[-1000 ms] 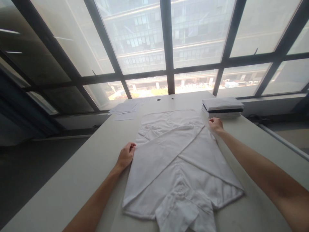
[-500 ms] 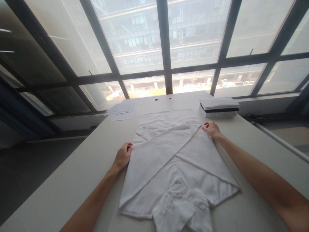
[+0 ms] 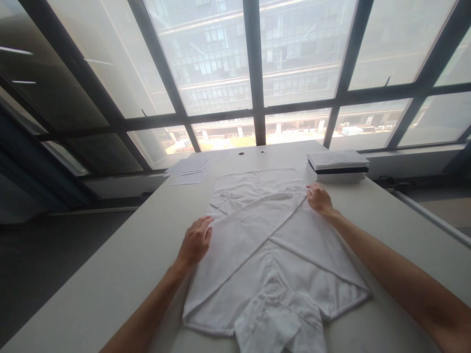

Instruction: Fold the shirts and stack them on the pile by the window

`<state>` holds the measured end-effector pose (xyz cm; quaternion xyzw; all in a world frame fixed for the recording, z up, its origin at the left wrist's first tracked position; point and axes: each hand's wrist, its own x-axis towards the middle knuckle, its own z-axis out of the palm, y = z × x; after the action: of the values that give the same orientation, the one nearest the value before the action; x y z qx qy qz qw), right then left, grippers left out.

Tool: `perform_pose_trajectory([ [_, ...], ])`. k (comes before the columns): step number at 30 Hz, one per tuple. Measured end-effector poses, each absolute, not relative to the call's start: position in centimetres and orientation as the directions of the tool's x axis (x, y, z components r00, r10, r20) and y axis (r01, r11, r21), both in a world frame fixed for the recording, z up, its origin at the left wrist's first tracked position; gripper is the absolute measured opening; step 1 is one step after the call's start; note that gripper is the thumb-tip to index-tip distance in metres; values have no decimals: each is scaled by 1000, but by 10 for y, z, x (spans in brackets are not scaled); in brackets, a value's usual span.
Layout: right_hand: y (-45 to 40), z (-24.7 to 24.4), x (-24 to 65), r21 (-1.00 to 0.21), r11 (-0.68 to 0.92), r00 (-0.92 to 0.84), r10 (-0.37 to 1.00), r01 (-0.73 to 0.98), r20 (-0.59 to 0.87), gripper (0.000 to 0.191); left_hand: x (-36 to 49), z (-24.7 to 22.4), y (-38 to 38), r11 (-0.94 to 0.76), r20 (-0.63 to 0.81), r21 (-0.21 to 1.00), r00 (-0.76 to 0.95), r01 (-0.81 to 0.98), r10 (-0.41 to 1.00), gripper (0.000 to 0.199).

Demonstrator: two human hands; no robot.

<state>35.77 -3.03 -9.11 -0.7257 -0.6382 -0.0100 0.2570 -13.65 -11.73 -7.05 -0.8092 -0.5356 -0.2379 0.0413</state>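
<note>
A white button-up shirt [image 3: 239, 235] lies spread on the table with its collar end toward me and its sides and sleeves folded inward across the body. My left hand [image 3: 196, 239] rests on the shirt's left edge, open, with its fingers stretched forward over the cloth. At the upper right edge, beside the fold, my right hand [image 3: 319, 198] touches the fabric with loosely bent fingers, open. The collar [image 3: 270, 318] is near the bottom of the view, partly cut off.
The white table [image 3: 147, 235] carries a stack of folded white cloth [image 3: 337, 159] with a dark layer, back right. Several paper sheets [image 3: 187, 171] lie back left. Tall windows [image 3: 217, 59] with dark frames stand behind the far table edge.
My left hand has moved inward onto the shirt and its fingers have straightened. My right hand has shifted slightly left against the cloth. The view has turned slightly.
</note>
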Motion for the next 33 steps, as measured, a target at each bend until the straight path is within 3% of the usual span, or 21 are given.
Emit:
perform_pose_trajectory([
  [3, -22, -92, 331, -295, 121, -21, 947, 948, 320, 48, -122, -79, -131, -475, 287, 96, 433, 875, 855, 51],
  [6, -16, -99, 319, -255, 173, -118, 969, 951, 219, 58, -119, -87, -138, -453, 153, 31, 444, 891, 883, 59],
  [10, -15, -107, 324, -215, 142, -121, 987, 966, 108, 69, -123, -89, -139, -407, 107, -14, 406, 913, 908, 62],
  [14, -15, -96, 325, -151, 84, -81, 996, 985, 25, 68, -122, -89, -138, -377, 97, -25, 378, 926, 921, 63],
  [17, -19, -76, 296, -144, 76, -62, 993, 987, 98, 67, -121, -91, -138, -378, 100, -24, 379, 925, 920, 63],
  [19, -30, -66, 256, -186, 198, -158, 965, 962, 209, 68, -120, -92, -138, -383, 98, -28, 384, 923, 918, 63],
  [24, -82, -69, 135, -342, 637, -611, 767, 690, 195, 71, -121, -94, -136, -395, 114, -34, 396, 918, 911, 64],
  [27, -99, -81, 105, -346, 728, -724, 669, 592, 169, 75, -120, -94, -136, -401, 133, -29, 401, 916, 906, 65],
  [30, -88, -88, 129, -298, 707, -703, 697, 642, 141, 73, -118, -92, -137, -389, 122, -21, 389, 921, 913, 63],
  [33, -60, -87, 191, -213, 530, -534, 844, 821, 43, 71, -115, -88, -138, -364, 91, -7, 363, 931, 927, 62],
])
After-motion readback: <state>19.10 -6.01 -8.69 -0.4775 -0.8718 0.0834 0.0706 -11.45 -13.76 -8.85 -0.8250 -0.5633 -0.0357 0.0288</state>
